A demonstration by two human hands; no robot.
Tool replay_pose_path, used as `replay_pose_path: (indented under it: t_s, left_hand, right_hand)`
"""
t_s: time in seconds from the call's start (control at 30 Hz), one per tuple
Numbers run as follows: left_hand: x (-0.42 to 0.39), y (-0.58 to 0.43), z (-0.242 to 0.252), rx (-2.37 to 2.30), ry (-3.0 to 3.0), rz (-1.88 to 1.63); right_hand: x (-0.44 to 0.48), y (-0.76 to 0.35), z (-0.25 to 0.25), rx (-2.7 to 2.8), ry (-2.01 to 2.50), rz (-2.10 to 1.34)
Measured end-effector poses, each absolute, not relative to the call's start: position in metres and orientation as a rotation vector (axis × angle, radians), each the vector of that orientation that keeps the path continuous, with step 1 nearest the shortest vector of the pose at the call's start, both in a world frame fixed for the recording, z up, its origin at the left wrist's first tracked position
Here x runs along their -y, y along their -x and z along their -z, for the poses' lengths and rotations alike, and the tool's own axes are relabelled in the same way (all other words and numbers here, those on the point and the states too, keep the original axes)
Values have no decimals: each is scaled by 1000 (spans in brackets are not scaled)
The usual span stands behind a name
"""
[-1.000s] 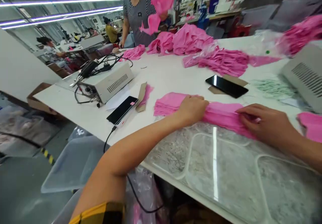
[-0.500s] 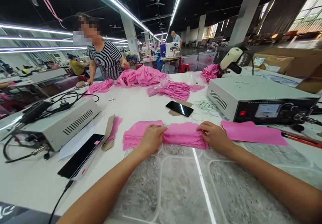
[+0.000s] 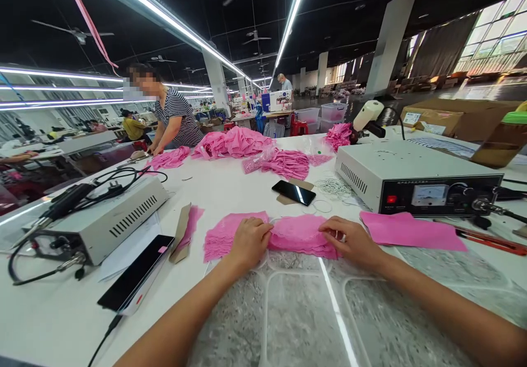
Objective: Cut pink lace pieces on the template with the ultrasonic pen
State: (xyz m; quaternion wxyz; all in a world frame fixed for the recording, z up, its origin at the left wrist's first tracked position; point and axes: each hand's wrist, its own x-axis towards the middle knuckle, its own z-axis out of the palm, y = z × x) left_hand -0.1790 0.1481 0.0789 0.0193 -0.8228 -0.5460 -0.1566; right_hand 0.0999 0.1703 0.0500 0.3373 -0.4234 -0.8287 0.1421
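Layered pink fabric pieces [image 3: 298, 234] lie in a stack in front of me, their wavy edges facing my body. My left hand [image 3: 250, 242] rests across the stack, thumb and fingers closed on the top piece near the middle. At the right end, my right hand [image 3: 349, 239] pinches the same piece between thumb and fingers. The fabric is spread between both hands. Left of my left hand, more of the stack [image 3: 224, 238] shows. Another flat pink piece [image 3: 411, 231] lies just beyond my right hand, by the grey control box [image 3: 420, 174].
A grey marbled mat [image 3: 300, 312] covers the table before me. Behind the stack lies a black phone [image 3: 293, 192]; a tablet [image 3: 135, 273] and second grey box [image 3: 111, 218] are at left. Far back, a person in stripes [image 3: 177, 114] stands by pink fabric heaps [image 3: 236, 142].
The top piece's front edge has come down over the layers below, between my hands. My view has tilted up slightly. The person in stripes has bent forward, hands lowered to the table.
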Motion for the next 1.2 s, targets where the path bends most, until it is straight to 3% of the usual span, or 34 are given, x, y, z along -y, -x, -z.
replay_pose_path:
  t_s: [0.7, 0.97, 1.2]
  left_hand:
    - [-152, 183, -74, 1691, 2463, 512]
    - [-122, 148, -75, 1448, 2619, 427]
    - [-136, 164, -65, 1609, 2459, 436]
  right_hand:
    - [-173, -101, -59, 2052, 1024, -257]
    - [-151, -99, -74, 2104, 999, -272]
    - [-117, -106, -89, 2161, 1014, -321]
